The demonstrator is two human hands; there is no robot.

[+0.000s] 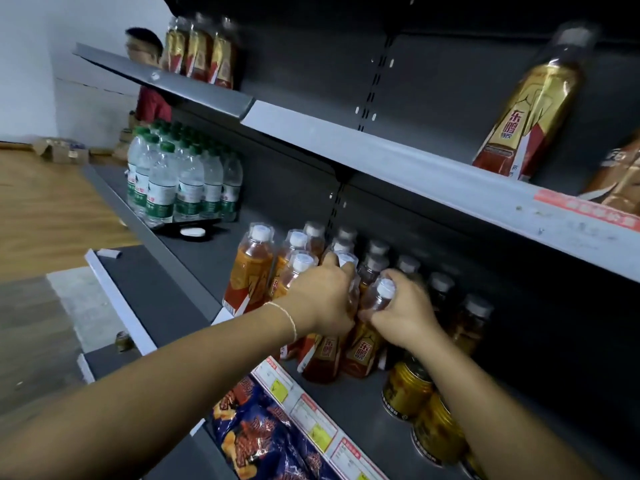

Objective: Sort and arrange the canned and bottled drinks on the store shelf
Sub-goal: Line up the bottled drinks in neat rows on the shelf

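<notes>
Several amber drink bottles with gold-and-red labels and white caps (256, 268) stand grouped on the dark middle shelf (194, 258). My left hand (322, 299) grips the neck of one front bottle (325, 355). My right hand (405, 313) grips the neck of the neighbouring bottle (363, 351) just below its white cap. Both bottles stand on the shelf, touching each other. Gold cans (408, 389) stand in a row to the right, under my right forearm.
Green-capped water bottles (180, 178) fill the shelf's far left. The upper shelf (381, 157) carries a gold-labelled bottle (530, 109) at right and three more (201, 53) at far left. Blue snack bags (263, 431) lie below. A person (149, 74) stands behind the shelving.
</notes>
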